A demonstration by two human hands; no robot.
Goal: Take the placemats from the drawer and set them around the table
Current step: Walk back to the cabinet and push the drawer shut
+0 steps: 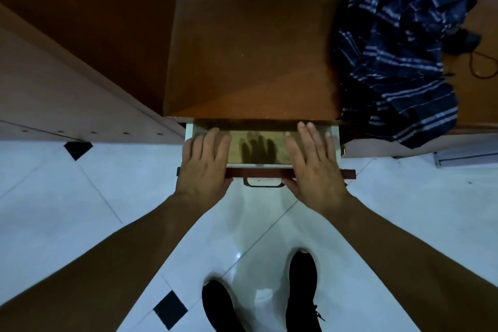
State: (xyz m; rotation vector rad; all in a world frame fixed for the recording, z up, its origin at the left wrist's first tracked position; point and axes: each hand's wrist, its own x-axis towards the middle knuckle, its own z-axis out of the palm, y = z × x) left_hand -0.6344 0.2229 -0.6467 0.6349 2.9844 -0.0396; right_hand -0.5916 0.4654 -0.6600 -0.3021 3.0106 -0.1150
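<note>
Drawer (262, 148) stands pulled partway out from under the brown worktop (250, 56), at 12 o'clock from the person's shoes (303, 294). A tan placemat (256, 147) lies flat inside it. Left hand (203, 167) reaches over the drawer front at 11 o'clock, fingers extended flat, grip wide and holding nothing. Right hand (314, 167) reaches in at 1 o'clock, fingers likewise spread, grip wide; whether fingertips touch the placemat cannot be told. A blue checked cloth (401, 48) lies bunched on the worktop at 2 o'clock. White floor (80, 197) below.
</note>
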